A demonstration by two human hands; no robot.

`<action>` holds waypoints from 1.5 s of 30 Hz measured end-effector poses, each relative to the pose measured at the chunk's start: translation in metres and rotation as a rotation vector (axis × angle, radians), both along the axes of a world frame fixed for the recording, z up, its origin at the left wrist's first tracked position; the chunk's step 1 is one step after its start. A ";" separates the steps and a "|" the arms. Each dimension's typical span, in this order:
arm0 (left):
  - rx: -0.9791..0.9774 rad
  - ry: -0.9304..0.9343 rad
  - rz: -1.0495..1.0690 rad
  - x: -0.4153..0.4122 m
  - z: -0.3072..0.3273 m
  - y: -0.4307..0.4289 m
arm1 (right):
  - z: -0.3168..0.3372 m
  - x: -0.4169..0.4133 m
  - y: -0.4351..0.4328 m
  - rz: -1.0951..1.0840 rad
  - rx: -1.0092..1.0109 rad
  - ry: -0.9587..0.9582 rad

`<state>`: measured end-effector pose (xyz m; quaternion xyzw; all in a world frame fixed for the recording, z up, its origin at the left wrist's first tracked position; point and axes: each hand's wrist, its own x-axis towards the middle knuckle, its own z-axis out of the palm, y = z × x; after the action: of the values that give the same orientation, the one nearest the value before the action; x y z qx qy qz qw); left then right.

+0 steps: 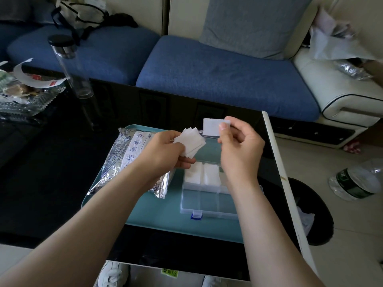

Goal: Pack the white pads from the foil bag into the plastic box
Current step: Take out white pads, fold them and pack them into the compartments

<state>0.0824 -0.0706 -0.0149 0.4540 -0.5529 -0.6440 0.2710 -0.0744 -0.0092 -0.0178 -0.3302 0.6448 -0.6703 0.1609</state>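
Left fingers pinch pads, right fingers one pad.

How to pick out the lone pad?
Teal tray on the black table: above its far edge, the right hand pinches one white pad. Unlike the fanned stack in the left hand and the pads in the box, it is single.

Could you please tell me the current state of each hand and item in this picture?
Left hand: holds a fanned bunch of pads.
Right hand: pinches a single pad, held up.
Plastic box: open on the tray; packed pads fill two far compartments, near row empty.
Foil bag: lying on the tray, left of the box.
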 end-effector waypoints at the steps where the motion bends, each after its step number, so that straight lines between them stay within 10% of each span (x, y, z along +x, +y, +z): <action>1: 0.023 0.018 0.005 0.000 0.002 0.001 | 0.002 0.002 0.002 0.061 0.014 0.011; 17: 0.334 0.277 0.125 -0.002 0.015 0.005 | -0.013 0.014 -0.001 0.188 0.219 0.532; 45: 0.127 0.052 -0.043 0.002 0.015 0.007 | -0.006 0.030 0.005 0.487 0.372 0.544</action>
<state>0.0845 -0.0635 -0.0003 0.4414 -0.5131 -0.6952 0.2420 -0.0443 -0.0042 -0.0239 -0.6040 0.6767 -0.3728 0.1954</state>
